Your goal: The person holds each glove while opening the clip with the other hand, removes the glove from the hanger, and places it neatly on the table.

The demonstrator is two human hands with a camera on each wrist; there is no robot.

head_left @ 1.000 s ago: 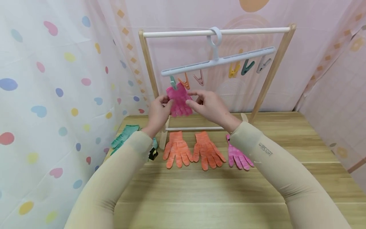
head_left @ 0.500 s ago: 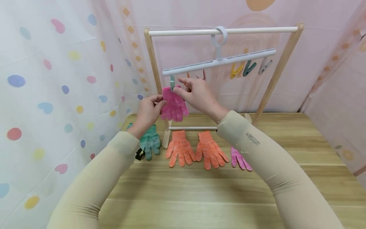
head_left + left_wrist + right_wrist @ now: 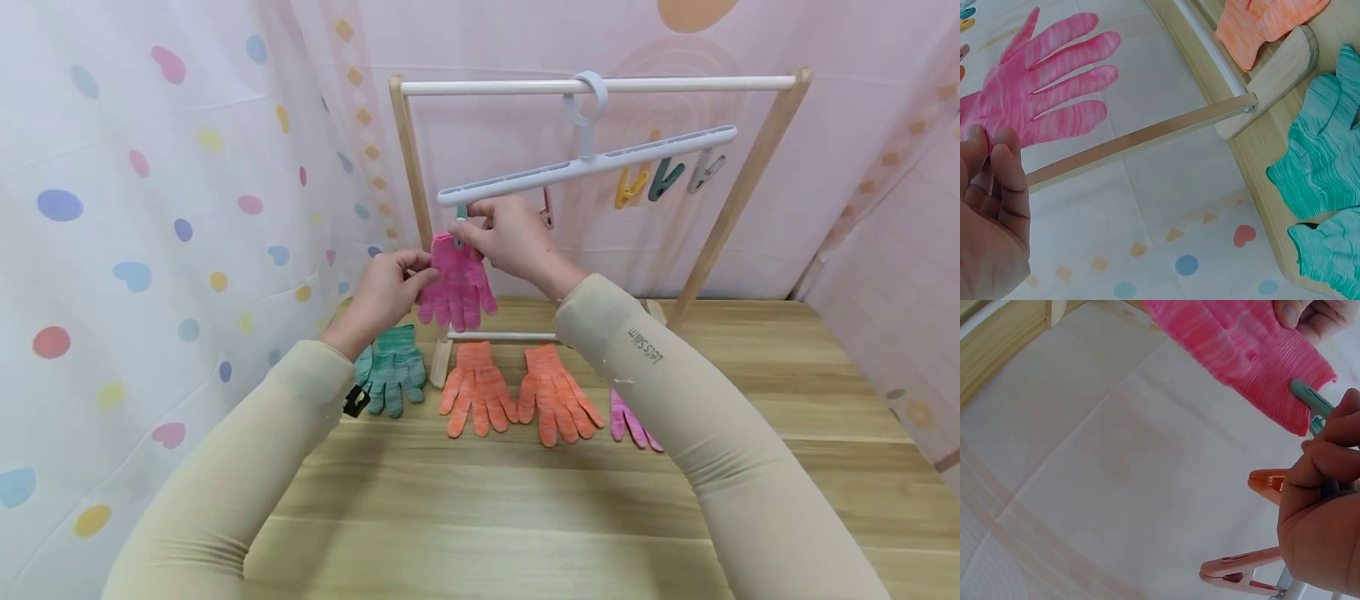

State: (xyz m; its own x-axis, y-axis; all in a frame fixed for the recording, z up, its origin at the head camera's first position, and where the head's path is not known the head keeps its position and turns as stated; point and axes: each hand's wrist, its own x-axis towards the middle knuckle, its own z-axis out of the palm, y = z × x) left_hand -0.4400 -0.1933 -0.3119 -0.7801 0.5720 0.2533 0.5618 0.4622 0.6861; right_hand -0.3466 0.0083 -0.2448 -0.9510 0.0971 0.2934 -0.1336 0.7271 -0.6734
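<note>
A pink knit glove (image 3: pixel 459 287) hangs fingers-down below the left end of a pale hanger (image 3: pixel 540 175). My left hand (image 3: pixel 381 293) pinches its side edge between thumb and fingers, as the left wrist view also shows. At the hanger's end my right hand (image 3: pixel 512 240) pinches a green clothespin (image 3: pixel 1311 397). In the right wrist view one tip of that clothespin lies over the glove's cuff; the other tip is hidden. An orange clothespin (image 3: pixel 1267 482) and a pink clothespin (image 3: pixel 1241 569) hang beside my right hand.
The hanger tilts on a white rod (image 3: pixel 487 87) of a wooden stand. Yellow (image 3: pixel 630 187), dark green (image 3: pixel 665 179) and grey (image 3: pixel 705 172) clothespins hang at its right. On the table (image 3: pixel 480 508) lie green gloves (image 3: pixel 393 371), two orange gloves (image 3: pixel 477 390) and another pink glove (image 3: pixel 630 417), partly behind my right sleeve.
My right hand has left the pink glove's side and moved up-left to take hold of the green clothespin. The left hand has shifted slightly left and down, still holding the glove.
</note>
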